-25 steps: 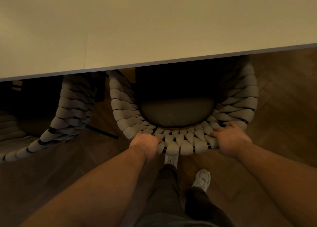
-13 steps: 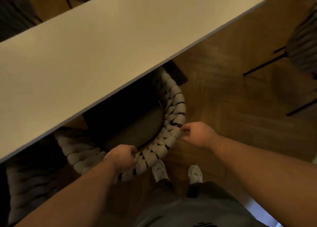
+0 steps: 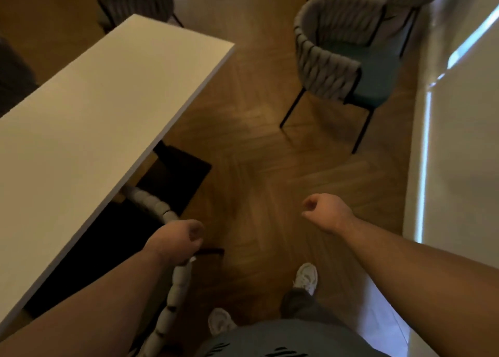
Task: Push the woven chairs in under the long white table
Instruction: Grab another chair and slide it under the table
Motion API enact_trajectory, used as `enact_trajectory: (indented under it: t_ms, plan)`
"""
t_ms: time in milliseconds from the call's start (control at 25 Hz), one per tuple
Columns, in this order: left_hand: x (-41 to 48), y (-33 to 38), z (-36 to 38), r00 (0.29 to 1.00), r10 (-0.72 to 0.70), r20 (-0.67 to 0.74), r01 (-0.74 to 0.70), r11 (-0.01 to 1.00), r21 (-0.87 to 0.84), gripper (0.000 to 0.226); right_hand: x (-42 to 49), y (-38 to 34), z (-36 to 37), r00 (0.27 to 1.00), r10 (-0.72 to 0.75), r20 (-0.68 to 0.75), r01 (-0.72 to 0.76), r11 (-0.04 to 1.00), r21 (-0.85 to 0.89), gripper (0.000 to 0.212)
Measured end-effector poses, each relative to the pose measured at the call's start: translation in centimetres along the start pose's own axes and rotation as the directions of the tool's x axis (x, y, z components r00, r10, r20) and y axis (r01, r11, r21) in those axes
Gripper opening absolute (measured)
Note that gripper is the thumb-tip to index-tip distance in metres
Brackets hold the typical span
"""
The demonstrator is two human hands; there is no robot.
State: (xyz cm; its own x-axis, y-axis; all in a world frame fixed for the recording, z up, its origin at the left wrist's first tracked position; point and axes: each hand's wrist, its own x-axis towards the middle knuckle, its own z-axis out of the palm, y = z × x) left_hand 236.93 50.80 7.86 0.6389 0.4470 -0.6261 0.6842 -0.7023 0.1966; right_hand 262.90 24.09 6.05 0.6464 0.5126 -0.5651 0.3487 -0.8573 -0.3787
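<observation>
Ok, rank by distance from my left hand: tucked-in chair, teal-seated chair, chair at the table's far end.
1. Pale woven chair under the white table, at the left hand.
2. Grey woven teal-seated chair, free-standing, right.
3. Grey woven chair, beyond the table.

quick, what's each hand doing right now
left hand: fingers curled over the woven chair back, grip cannot be told
right hand: closed, holding nothing
</observation>
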Motion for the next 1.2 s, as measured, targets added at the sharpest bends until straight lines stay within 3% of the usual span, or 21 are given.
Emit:
enact_trajectory:
  t_ms: [240,480,800,1000,1200]
  plan:
    - [8.0,13.9,-3.3,0.996,0.090,-0.012,-0.089,0.994,0.061,0.043,2.4,11.3,-9.4,0.992,0.106,-0.073,-0.099,0.990,0.098,0.040]
    - [13.4,22.0,-7.2,0.985,0.173,-0.006,-0.172,0.981,0.089,0.045,5.8,13.1,-14.9,0.983,0.120,-0.139,-0.099,0.984,0.150,0.040]
    - [23.9,21.7,-15.0,0.978,0.199,-0.061,-0.196,0.979,0.052,0.050,16.1,7.8,-20.1,0.983,0.073,-0.168,-0.044,0.984,0.174,0.040]
    - [32.7,19.4,-22.1,0.969,0.229,-0.094,-0.229,0.973,0.010,0.061,25.3,2.2,-24.3,0.969,0.145,-0.201,-0.114,0.981,0.159,0.041]
    - [41.2,18.4,-31.4,0.962,0.262,-0.078,-0.256,0.963,0.082,0.068,32.6,-3.1,-28.2,0.951,0.209,-0.229,-0.156,0.961,0.228,0.042]
